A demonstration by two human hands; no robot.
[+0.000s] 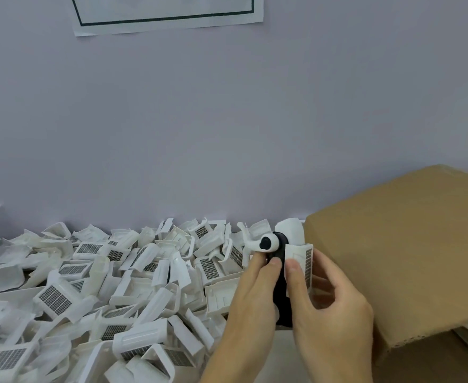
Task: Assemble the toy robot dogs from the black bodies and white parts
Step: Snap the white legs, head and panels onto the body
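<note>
Black body (pixel 281 288) in both hands' grip

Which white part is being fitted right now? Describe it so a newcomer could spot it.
Start at the brown cardboard box on the right; just off its left face, two hands hold a black body upright. The white part is pinched by the right hand against that body's right side, while the left hand grips the body. Unlike the loose white pieces in the pile, it is lifted and touching black.
</note>
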